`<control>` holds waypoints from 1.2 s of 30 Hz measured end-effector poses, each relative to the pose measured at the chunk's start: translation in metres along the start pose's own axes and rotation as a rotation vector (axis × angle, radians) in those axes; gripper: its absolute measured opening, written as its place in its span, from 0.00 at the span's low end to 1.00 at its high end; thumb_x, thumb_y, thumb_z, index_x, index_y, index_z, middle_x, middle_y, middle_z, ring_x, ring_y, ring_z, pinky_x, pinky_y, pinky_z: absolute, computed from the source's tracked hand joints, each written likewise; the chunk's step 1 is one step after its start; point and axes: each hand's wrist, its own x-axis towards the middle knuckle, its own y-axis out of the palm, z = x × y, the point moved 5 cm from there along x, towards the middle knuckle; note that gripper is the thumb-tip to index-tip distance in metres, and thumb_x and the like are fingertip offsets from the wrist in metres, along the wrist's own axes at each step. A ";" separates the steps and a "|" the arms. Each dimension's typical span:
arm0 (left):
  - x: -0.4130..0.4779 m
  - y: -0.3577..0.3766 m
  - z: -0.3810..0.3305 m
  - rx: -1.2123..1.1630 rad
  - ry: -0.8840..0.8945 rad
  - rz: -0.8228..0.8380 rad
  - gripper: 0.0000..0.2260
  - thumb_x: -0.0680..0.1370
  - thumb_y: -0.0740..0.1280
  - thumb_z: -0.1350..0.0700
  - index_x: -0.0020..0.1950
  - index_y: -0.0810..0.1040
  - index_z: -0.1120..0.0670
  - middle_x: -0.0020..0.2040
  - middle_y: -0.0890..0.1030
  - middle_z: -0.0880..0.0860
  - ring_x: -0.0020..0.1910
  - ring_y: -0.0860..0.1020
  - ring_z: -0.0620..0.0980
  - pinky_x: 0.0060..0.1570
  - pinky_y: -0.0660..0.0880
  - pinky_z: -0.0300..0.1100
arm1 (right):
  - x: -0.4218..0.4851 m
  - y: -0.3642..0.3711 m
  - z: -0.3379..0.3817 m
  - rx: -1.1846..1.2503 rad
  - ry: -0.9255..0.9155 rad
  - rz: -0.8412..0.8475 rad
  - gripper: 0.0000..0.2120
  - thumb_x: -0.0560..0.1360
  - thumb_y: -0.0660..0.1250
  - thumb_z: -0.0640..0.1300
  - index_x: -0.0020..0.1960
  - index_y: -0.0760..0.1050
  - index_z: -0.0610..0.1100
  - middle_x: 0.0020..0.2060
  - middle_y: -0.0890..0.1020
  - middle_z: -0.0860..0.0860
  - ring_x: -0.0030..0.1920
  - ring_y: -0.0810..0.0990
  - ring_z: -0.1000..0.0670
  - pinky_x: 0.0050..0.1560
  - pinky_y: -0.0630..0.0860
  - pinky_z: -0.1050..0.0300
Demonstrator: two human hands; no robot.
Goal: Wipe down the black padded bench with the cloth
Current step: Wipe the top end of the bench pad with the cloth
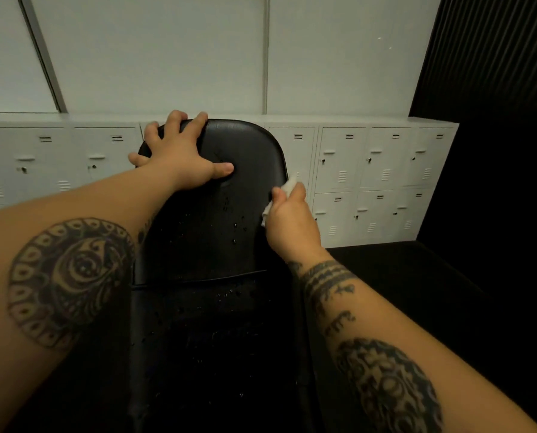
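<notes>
The black padded bench [211, 239] runs away from me down the middle, its far section raised and rounded at the top. Small drops of liquid glisten on the padding. My left hand [179, 154] lies flat on the top of the raised section, fingers spread over its upper left edge. My right hand [292, 217] is closed around a white cloth [287, 189] at the right edge of the same section. Only bits of the cloth show above and beside the fingers.
A row of low white lockers [367, 176] stands against the white wall [167, 51] behind the bench. A dark ribbed panel [495, 57] fills the right side. The floor around the bench is black and dim.
</notes>
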 end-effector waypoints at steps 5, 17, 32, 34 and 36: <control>0.001 0.000 0.001 -0.006 0.007 -0.004 0.46 0.68 0.74 0.31 0.79 0.53 0.33 0.79 0.52 0.41 0.80 0.46 0.58 0.69 0.53 0.73 | 0.036 0.004 0.028 -0.204 -0.224 -0.062 0.32 0.84 0.51 0.56 0.81 0.38 0.49 0.80 0.50 0.45 0.78 0.55 0.40 0.71 0.61 0.36; 0.002 0.002 0.001 -0.021 0.026 -0.022 0.46 0.67 0.73 0.30 0.79 0.53 0.33 0.80 0.50 0.42 0.80 0.44 0.59 0.69 0.52 0.75 | -0.029 0.008 -0.018 -0.372 -0.418 0.090 0.31 0.85 0.48 0.56 0.80 0.33 0.57 0.76 0.29 0.61 0.78 0.31 0.53 0.78 0.41 0.50; -0.004 -0.004 0.000 -0.050 0.013 0.048 0.47 0.69 0.72 0.30 0.81 0.49 0.34 0.82 0.47 0.41 0.81 0.41 0.55 0.71 0.49 0.73 | -0.012 0.017 0.023 -0.372 -0.565 -0.040 0.30 0.81 0.56 0.37 0.80 0.55 0.52 0.80 0.51 0.56 0.78 0.37 0.52 0.78 0.37 0.48; -0.009 -0.013 0.003 -0.228 0.000 0.026 0.44 0.73 0.72 0.35 0.82 0.50 0.36 0.84 0.47 0.42 0.82 0.43 0.52 0.74 0.46 0.70 | -0.041 0.013 0.010 -0.280 -0.535 -0.020 0.25 0.82 0.55 0.38 0.78 0.62 0.53 0.78 0.56 0.59 0.78 0.41 0.57 0.78 0.39 0.51; -0.016 -0.023 0.009 -0.423 -0.015 -0.047 0.43 0.74 0.71 0.39 0.83 0.52 0.40 0.84 0.49 0.44 0.83 0.47 0.50 0.77 0.44 0.66 | -0.061 0.005 0.006 -0.148 -0.445 -0.010 0.21 0.84 0.54 0.42 0.75 0.67 0.54 0.75 0.61 0.63 0.77 0.49 0.60 0.79 0.46 0.53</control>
